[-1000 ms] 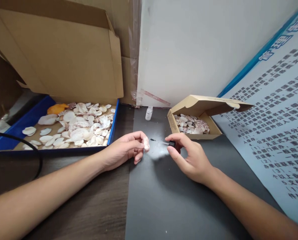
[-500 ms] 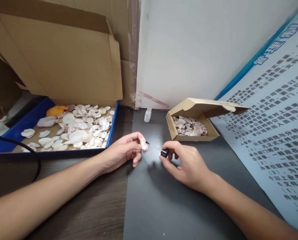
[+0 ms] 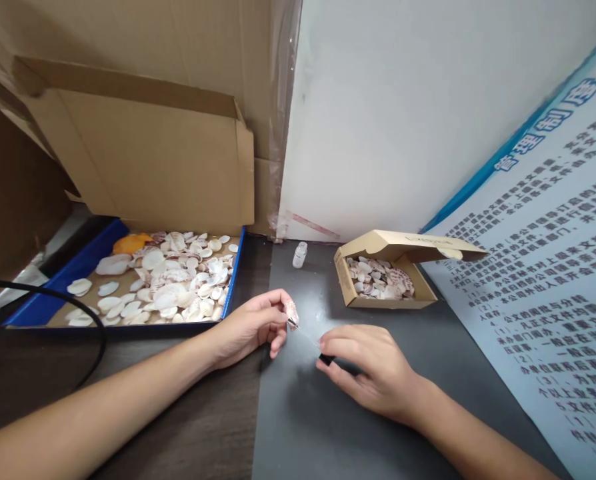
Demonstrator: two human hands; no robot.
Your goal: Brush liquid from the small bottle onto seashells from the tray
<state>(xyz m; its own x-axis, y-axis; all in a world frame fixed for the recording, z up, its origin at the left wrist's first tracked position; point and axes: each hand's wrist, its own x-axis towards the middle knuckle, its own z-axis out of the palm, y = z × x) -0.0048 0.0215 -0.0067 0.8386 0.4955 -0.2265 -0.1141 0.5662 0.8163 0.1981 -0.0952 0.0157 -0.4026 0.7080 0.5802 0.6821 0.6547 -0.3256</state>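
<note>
My left hand (image 3: 258,328) pinches a small speckled pinkish shell (image 3: 291,311) between thumb and fingertips. Closed on the black cap of a brush (image 3: 326,360) is my right hand (image 3: 371,367). The brush's thin clear stem runs from the cap toward the shell, and its dark tip is at the shell's lower edge; whether it touches I cannot tell. Beyond both hands, a small clear bottle (image 3: 299,255) stands uncapped on the dark grey mat (image 3: 298,427).
At left, a blue-edged cardboard box (image 3: 242,267) with its lid raised holds many shells and one orange shell (image 3: 131,243). A smaller cardboard box (image 3: 345,280) of shells stands at right. A black cable (image 3: 101,340) curves at far left. A printed poster (image 3: 543,267) lines the right.
My right hand has tilted the brush so that its tip sits by the shell's lower edge. The whole view has shifted, with the scene lower in the picture.
</note>
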